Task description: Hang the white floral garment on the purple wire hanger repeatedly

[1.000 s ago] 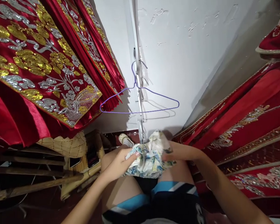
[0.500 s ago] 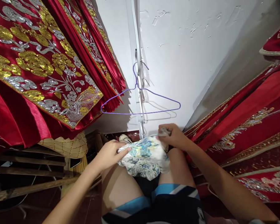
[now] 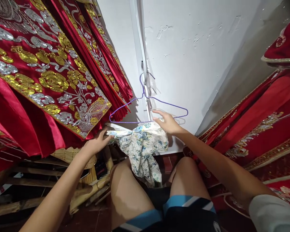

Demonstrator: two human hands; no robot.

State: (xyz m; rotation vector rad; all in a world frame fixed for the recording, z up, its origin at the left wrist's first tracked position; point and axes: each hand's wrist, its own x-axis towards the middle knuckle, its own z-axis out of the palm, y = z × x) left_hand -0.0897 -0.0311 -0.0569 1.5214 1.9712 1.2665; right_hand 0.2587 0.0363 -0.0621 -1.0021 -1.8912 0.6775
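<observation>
So the floral garment [image 3: 142, 145] is hanging right below the bottom bar of a thin purple wire hanger [image 3: 144, 94], its top edge about level with the bar. Left hand [image 3: 98, 141] has the left end of the top band pinched between thumb and fingers. Right hand [image 3: 168, 124] is at the other top corner, index finger and thumb stretched wide apart; can't tell if the tucked fingers have any cloth.

Biggest risk imo: that left pinch is only on the very end, so if it slips and the right side isn't gripped, the whole thing could slump onto the person's thighs [image 3: 132, 193] or the tiled floor [image 3: 168, 162]. A hard tug on the bar could also make the hanger swing or hop off the pale upright strip [image 3: 139, 32]. And the left hand is right beside the red embroidered satin [image 3: 50, 77]; those sequins could snag light cotton-looking fabric.

Texture-wise: smooth flat band up top, crinkly gathered body below, white with blue-green flowers, narrowing to a limp tail. Hanger's a slim triangle. The satin is glossy and pleated, crusted with gold and silver. Wall [image 3: 178, 64] is matte with chipped, peeling spots.
</observation>
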